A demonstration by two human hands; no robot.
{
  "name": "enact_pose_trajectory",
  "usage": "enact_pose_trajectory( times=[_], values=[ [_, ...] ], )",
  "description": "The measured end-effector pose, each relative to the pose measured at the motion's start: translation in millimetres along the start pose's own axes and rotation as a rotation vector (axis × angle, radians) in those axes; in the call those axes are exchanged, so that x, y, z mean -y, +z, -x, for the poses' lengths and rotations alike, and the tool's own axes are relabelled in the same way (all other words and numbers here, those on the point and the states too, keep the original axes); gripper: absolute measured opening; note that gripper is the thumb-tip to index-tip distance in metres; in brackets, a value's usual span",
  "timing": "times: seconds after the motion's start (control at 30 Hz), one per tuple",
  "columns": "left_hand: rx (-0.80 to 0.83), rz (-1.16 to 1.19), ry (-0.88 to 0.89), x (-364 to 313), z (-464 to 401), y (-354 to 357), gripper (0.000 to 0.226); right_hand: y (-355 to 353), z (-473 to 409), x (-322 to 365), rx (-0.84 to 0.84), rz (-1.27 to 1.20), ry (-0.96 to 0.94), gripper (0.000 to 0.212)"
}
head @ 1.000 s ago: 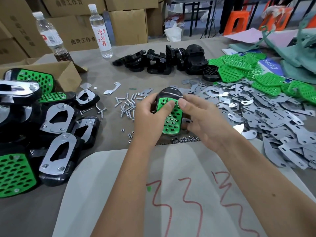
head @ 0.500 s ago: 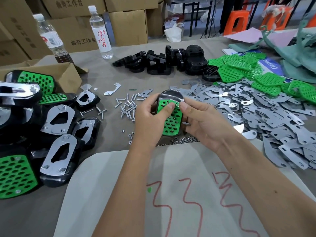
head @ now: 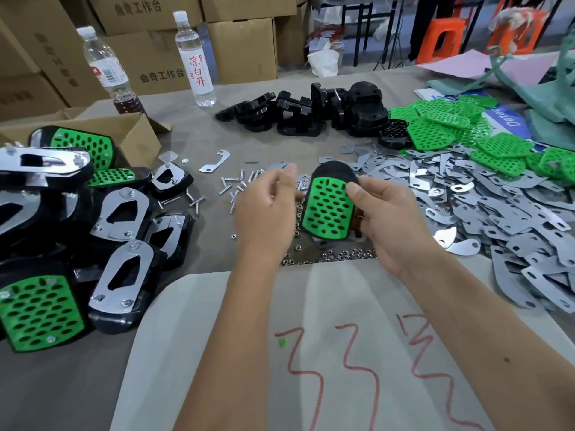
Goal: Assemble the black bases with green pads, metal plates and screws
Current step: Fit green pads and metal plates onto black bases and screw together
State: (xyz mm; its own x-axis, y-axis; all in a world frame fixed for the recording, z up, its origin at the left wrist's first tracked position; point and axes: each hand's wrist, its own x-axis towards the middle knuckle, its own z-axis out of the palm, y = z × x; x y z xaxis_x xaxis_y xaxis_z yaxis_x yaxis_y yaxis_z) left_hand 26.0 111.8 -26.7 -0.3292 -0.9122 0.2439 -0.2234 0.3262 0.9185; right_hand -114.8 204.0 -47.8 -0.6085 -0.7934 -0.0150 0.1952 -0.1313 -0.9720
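Green pad (head: 328, 209) sat on black base (head: 334, 172) in your right hand (head: 385, 219); left hand (head: 264, 209) loose, empty; metal plate, screws (head: 231, 188) remained.

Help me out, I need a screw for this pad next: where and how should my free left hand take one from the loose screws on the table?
Pinch one of the loose screws across its thin shank, coming straight down from above with the left hand. They lie flat and scattered, so an outlying one lifts cleanly.

Probably workshop: stacked cartons (head: 239, 48), parts heaps (head: 510, 209)
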Motion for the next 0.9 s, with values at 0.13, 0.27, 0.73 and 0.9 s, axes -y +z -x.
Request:
enact_pose_trajectory(
  times=[0.13, 0.27, 0.73, 0.9],
  values=[
    [0.075, -0.574, -0.100, 15, -9, -46, 0.025, -4, -3, 0, -0.095, 0.115, -0.072, 0.017],
    [0.249, -0.617, -0.220, 21, -8, -44, 0.028, -2, 1, -2, -0.044, 0.404, -0.163, 0.015],
    [0.298, 0.070, -0.020, -6, 1, -19, 0.012, 10, 11, 4, 0.009, 0.538, -0.541, 0.018],
    [0.226, 0.230, 0.004, -11, 13, 6, 0.022, 6, 9, 8, 0.081, 0.113, -0.263, 0.016]
  ],
)
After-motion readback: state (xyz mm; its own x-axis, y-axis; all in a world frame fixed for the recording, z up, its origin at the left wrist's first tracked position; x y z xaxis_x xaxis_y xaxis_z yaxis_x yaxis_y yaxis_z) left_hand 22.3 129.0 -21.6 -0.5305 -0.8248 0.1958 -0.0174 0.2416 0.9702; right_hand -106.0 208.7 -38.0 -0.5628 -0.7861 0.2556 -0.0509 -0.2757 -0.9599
